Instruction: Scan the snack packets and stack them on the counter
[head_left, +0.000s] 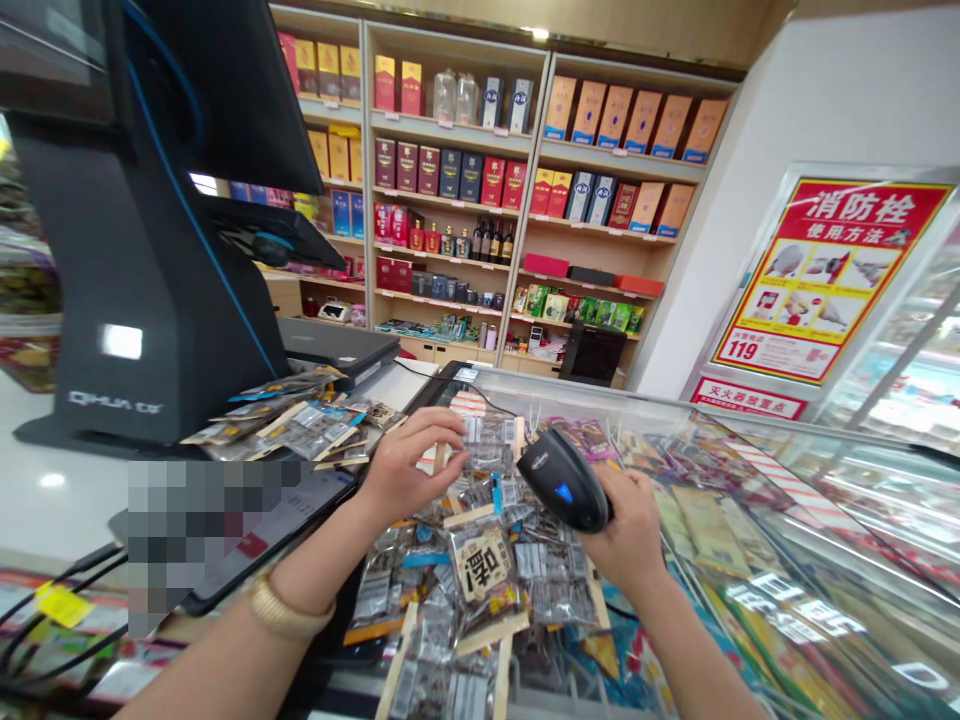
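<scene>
Scanner (564, 482) in right hand (626, 525); packets (484, 568) between it and left hand (416, 462)

The scanner (566, 482) was black, the packets (544, 560) clear with cream bands (493, 636).
The scanner carried a blue patch (563, 491); the central packet (486, 592) bore dark characters (474, 572) on cream. The bracelet (289, 614) was pale gold, the terminal (150, 290) charcoal with a blue cable (201, 220), the poster (836, 275) red, yellow and white, the upper-right boxes (615, 112) orange with blue bases (609, 141).

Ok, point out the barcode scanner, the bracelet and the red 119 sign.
Barcode scanner (564, 482), head view: middle of its black body.
Bracelet (289, 612), head view: on its band.
Red 119 sign (831, 280), head view: middle of its printed panel.
</scene>
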